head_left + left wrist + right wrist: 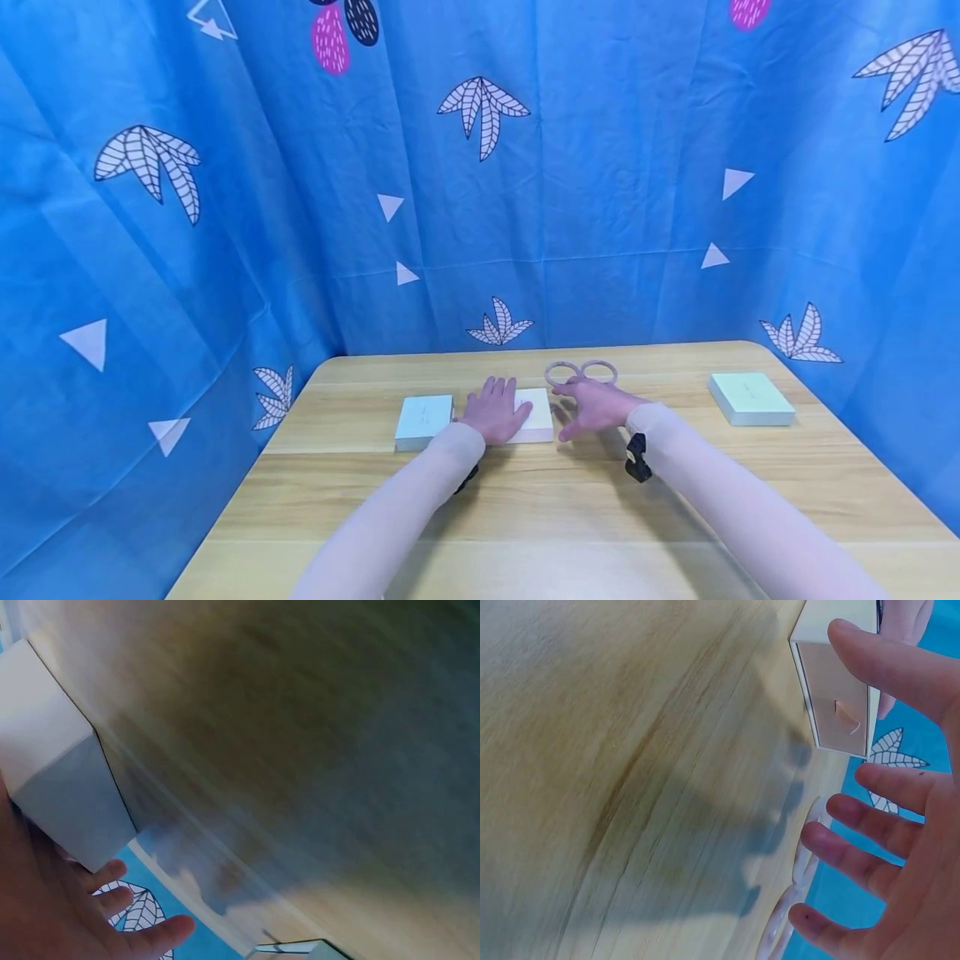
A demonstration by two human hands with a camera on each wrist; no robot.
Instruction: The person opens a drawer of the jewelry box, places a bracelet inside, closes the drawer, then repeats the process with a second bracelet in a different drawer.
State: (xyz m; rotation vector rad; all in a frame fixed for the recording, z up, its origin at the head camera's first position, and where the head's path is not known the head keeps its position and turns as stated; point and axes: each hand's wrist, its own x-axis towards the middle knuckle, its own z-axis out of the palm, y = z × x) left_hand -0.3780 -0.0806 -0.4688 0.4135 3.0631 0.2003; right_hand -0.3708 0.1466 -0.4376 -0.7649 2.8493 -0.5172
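Observation:
My left hand [491,412] lies with straight fingers over the left part of a white box [536,419], hiding that part. Close by on its left is a light blue box [423,417]. To the right of the white box, my right hand [597,406] has its fingers spread and holds nothing. Its fingertips are near two pale rings [598,362] that stand behind it. In the right wrist view, a small ribbon tab [847,718] shows on a box's side, near the thumb. The left wrist view has a pale box [75,787] by the left hand [67,900].
A pale green box [752,398] sits toward the right side of the wooden table [540,508]. Blue patterned curtains [600,167] hang behind and along both sides of the table. Dark devices are worn at both wrists.

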